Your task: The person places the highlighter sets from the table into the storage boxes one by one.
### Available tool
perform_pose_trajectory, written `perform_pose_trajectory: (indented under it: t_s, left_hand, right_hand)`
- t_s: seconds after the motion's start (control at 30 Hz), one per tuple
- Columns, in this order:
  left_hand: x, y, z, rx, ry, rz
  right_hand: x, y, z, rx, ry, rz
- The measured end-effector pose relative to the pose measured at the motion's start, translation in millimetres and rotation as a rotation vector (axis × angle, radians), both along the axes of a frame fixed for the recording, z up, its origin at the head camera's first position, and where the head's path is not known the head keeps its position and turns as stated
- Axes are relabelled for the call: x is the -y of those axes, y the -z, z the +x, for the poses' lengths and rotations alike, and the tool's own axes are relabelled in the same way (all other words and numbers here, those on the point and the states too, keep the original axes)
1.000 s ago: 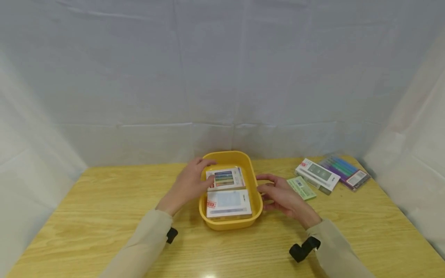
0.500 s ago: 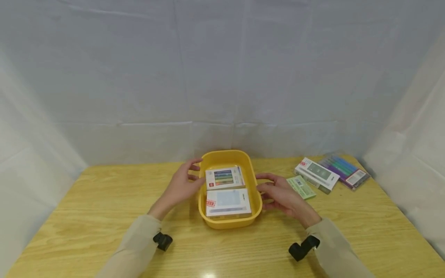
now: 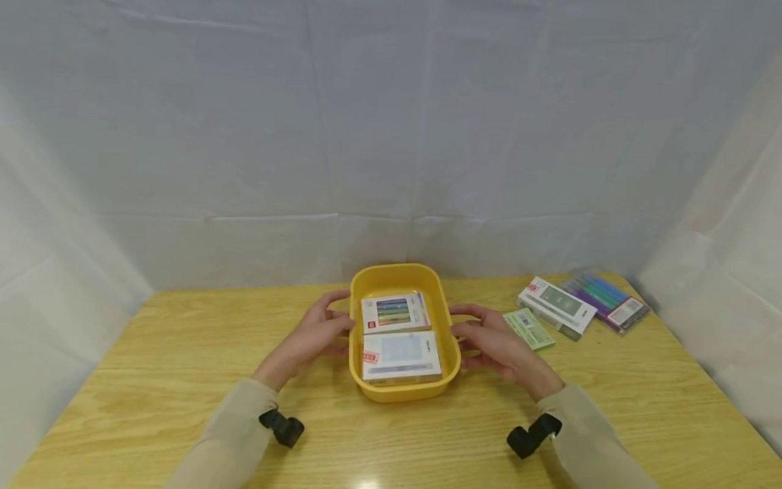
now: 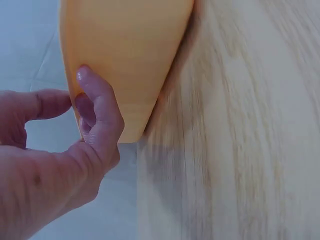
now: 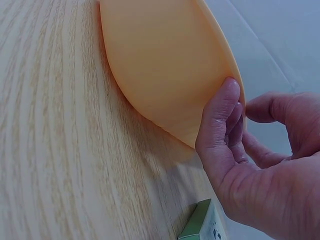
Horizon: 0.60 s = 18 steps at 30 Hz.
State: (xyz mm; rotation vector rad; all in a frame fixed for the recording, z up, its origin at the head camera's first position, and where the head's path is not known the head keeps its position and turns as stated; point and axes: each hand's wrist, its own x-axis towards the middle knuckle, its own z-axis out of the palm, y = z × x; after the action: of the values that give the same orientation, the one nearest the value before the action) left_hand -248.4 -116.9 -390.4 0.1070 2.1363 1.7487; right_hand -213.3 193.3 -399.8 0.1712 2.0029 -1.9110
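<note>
A yellow plastic basket [image 3: 406, 393] stands on the table near its back edge. Inside lie two white boxes: one at the back with a window showing colored sticks [image 3: 394, 312], one in front with a red stamp [image 3: 401, 356]. My left hand [image 3: 308, 337] pinches the basket's left rim; in the left wrist view its thumb is at the rim and curled fingers touch the outer wall [image 4: 130, 45]. At the opposite side, my right hand [image 3: 497, 343] grips the right rim the same way, fingers against the wall [image 5: 155, 60]. Some fingertips are hidden behind the rim.
Right of my right hand lie a green box [image 3: 529, 329], a white box with a grey panel [image 3: 557, 307] and a clear pack of blue and green pens [image 3: 606, 300]. The wooden table [image 3: 159, 380] meets a white cloth backdrop [image 3: 391, 136] behind the basket.
My left hand has drawn back leftward from over the back box and taken hold of the basket's left rim. My right hand and the basket have barely moved.
</note>
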Motion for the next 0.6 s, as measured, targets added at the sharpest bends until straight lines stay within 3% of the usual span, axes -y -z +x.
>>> perform_pose_trajectory:
  t_s: [0.27,0.6]
  left_hand:
    - [4.8,1.7,2.9,0.13,0.009,0.097]
    - [7.1,5.9,1.5,0.152,0.019,0.154]
  right_hand:
    - [0.0,1.8,-0.7,-0.003,-0.004,-0.001]
    - [-1.1,1.3,-0.6,-0.005,-0.004,-0.01]
